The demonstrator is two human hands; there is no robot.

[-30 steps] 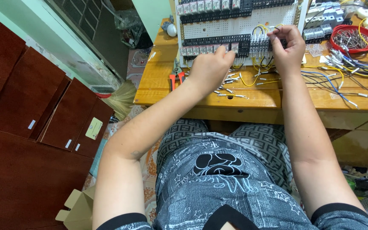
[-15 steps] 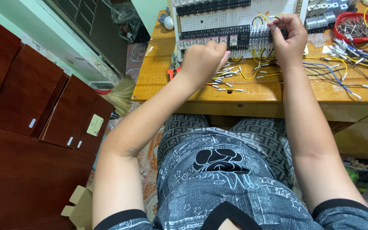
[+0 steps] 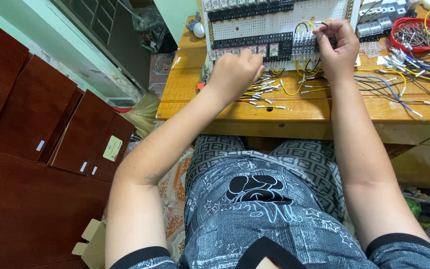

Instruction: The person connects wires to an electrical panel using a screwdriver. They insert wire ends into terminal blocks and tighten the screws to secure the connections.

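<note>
One white perforated panel (image 3: pixel 274 22) stands on the wooden table (image 3: pixel 185 94), its long axis running left to right, face toward the person. Two black rows of terminal blocks cross it. Left hand (image 3: pixel 235 72) is curled at the panel's lower edge; whether it holds anything cannot be told. Right hand (image 3: pixel 337 47) pinches a wire (image 3: pixel 324 25) at the panel's right part. Loose yellow, blue and white wires (image 3: pixel 269 92) lie below the panel. One red round tray (image 3: pixel 416 32) sits right of it.
</note>
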